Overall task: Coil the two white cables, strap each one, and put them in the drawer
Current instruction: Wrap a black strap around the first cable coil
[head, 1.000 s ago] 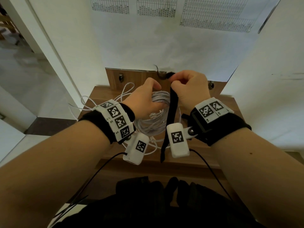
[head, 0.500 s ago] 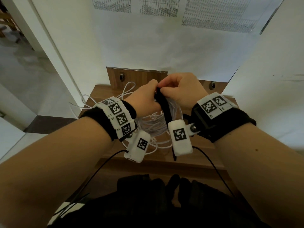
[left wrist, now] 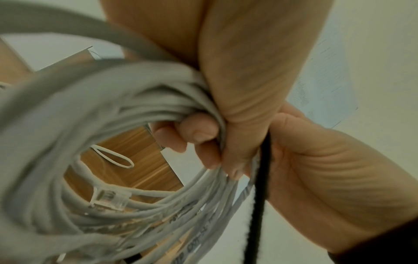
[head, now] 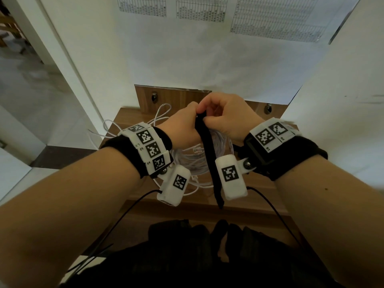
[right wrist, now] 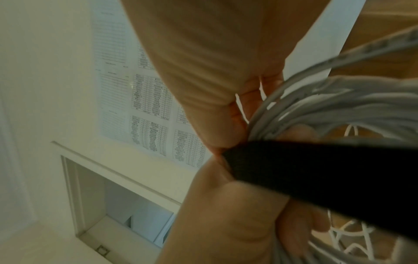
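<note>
Left hand [head: 182, 125] fingers curled round white cable coil [left wrist: 126, 107] mid-frame, right hand [head: 226, 119] pinching black strap [head: 209, 159], cable print too blurry to read

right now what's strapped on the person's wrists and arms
Bare forearms, no sleeves. Each wrist wears a black band topped with white blocks printed with black square tags. A white pod with one tag hangs under each wrist, trailing a thin black wire.
</note>
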Demonstrator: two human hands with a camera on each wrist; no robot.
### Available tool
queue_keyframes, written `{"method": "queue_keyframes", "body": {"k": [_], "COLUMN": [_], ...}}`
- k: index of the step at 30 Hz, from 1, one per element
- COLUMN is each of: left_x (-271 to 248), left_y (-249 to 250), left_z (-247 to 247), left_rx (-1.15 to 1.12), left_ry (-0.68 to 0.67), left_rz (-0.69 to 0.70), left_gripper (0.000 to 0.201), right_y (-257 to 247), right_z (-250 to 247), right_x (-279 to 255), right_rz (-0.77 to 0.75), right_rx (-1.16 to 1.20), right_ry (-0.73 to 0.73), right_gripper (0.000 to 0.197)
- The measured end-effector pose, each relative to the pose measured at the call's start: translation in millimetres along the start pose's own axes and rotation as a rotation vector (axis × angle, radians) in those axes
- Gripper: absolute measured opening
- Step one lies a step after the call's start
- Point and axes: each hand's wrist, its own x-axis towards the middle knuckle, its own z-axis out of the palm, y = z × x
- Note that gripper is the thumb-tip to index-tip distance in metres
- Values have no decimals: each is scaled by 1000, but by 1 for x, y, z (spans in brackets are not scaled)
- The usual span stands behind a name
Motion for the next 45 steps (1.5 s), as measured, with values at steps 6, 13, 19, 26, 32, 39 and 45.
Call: {"method": "queue_keyframes", "body": {"k": [6,13,19,26,32,39,45], "left_x": [-1,-5,-5,-9,-8,-7,0], "left_y": [1,7,8,4,7,6,10], "left_z": [-2,-2,-1,-1,0,0,0], "left_rx": [-6,-52,-37,-9,54,54,38], "left_ry": [-17,17,-20,-42,-55,-50,-18], "left_rz": [-10,38,48,-17,1,-9,43], "left_gripper": [47,32,31,36,43,39,53], "right_y": [3,6,8,11,1,-14,-16], "right_z": [7,10,10,-3,-14,-28,-16], "right_x": [0,5,1,6,9,10,9], "right_rz": [33,258,340,228,123,127,120], "right_rx": [28,-25,314,188,-60,-3,70], "right_ry": [13,70,172,307,80,58,139], "right_gripper": [16,38,17,5,27,37,29]}}
